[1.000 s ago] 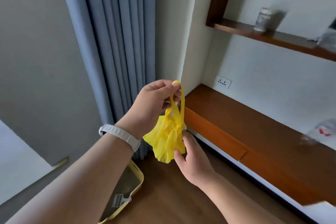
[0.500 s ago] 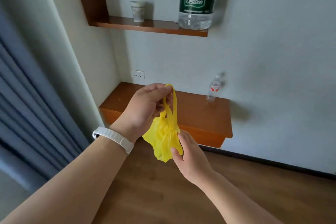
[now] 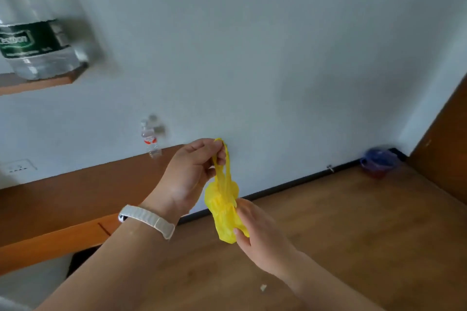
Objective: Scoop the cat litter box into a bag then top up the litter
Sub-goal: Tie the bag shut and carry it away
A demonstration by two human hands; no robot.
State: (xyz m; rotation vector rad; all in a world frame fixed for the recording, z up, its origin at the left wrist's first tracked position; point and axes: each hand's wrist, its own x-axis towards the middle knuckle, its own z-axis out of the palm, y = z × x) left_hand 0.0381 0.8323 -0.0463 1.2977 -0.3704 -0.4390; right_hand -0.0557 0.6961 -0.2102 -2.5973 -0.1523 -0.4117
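Head view: the left hand (image 3: 192, 171) pinches the two thin handle loops of one crumpled yellow plastic bag (image 3: 220, 207), while the right hand (image 3: 260, 232) grips its bunched lower end. The bag hangs unopened in mid-air between them, in front of the white wall (image 3: 278, 58) and above the wooden floor (image 3: 353, 230). One white wristband (image 3: 147, 219) circles the left wrist. Two clear water bottles show: a large green-labelled bottle (image 3: 35, 50) on the wooden shelf (image 3: 38, 84) and a small red-labelled bottle (image 3: 150, 140) on the brown ledge (image 3: 75, 197). Compared with half a second ago, both grasps are unchanged and the view has swung right, revealing a blurred blue object (image 3: 377, 161) in the corner.
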